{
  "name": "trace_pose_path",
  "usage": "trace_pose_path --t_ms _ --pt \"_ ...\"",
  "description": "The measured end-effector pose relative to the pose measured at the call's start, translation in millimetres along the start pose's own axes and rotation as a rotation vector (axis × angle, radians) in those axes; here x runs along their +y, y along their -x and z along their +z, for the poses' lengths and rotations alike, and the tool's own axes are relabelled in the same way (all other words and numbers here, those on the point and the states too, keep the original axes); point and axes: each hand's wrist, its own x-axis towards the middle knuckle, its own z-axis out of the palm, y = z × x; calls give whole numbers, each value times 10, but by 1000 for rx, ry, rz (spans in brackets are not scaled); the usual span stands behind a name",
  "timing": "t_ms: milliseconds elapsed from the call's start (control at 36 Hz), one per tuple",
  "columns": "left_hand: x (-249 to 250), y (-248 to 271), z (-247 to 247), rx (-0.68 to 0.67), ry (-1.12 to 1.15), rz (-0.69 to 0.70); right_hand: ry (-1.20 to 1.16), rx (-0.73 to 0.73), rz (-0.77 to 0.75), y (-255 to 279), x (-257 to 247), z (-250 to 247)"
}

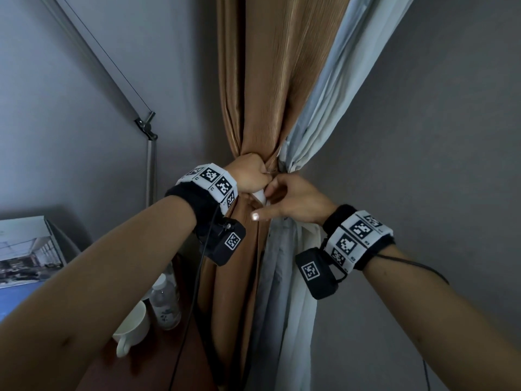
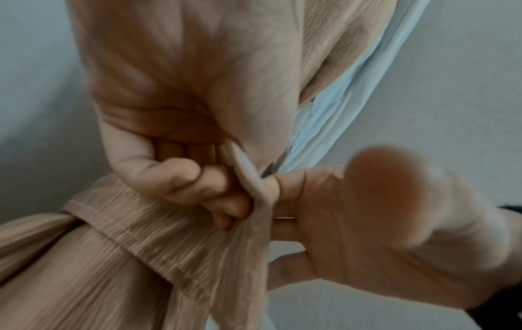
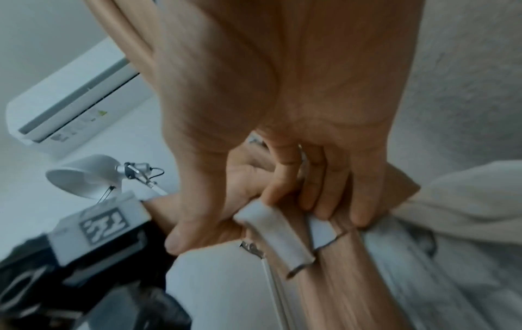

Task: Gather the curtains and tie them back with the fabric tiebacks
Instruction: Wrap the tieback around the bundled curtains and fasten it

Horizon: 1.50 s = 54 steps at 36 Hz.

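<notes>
A brown pleated curtain (image 1: 267, 94) and a pale sheer curtain (image 1: 318, 114) hang bunched together in the room corner. A matching brown fabric tieback (image 2: 147, 236) wraps round the bunch from the left. My left hand (image 1: 249, 176) is fisted at the waist of the bunch, its fingers (image 2: 180, 178) curled on one end of the band. My right hand (image 1: 293, 200) meets it from the right and pinches the tieback's white-lined end (image 3: 275, 232) between thumb and fingers. A second white patch (image 3: 322, 230) lies just beside it. The back of the bunch is hidden.
A lamp arm (image 1: 146, 128) stands left of the curtains, its white shade (image 3: 82, 176) above. An air conditioner (image 3: 76, 93) hangs on the wall. Below left, a wooden table (image 1: 158, 362) carries a white mug (image 1: 135, 328) and a water bottle (image 1: 165, 303). Bare wall lies to the right.
</notes>
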Motion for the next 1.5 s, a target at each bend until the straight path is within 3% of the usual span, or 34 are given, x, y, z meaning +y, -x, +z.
trace_pose_path --t_ms 111,250,306,472,639,805,944,1028,1250,1500 --pt "-31 29 12 -58 184 -57 80 184 -77 -59 62 106" --pt "-96 121 -58 -156 390 -80 75 241 -93 -155 239 62" --pt "-135 166 -99 -120 311 32 94 238 -92 -180 279 65" --pt "-281 271 -92 172 -176 489 173 217 -133 -168 194 68" --pt "-346 294 -13 283 -362 614 237 181 -128 -183 147 60" --pt "-262 302 -118 200 -506 528 159 225 -115 -218 184 55" --pt "-228 270 -90 219 -354 351 161 252 -113 -240 188 42" --pt "-230 235 -80 259 -302 334 159 277 -102 -247 202 27" --pt "-193 143 -22 206 -277 305 159 296 -100 -281 191 2" --pt "-201 85 83 313 -166 204 74 229 -71 -334 219 -47"
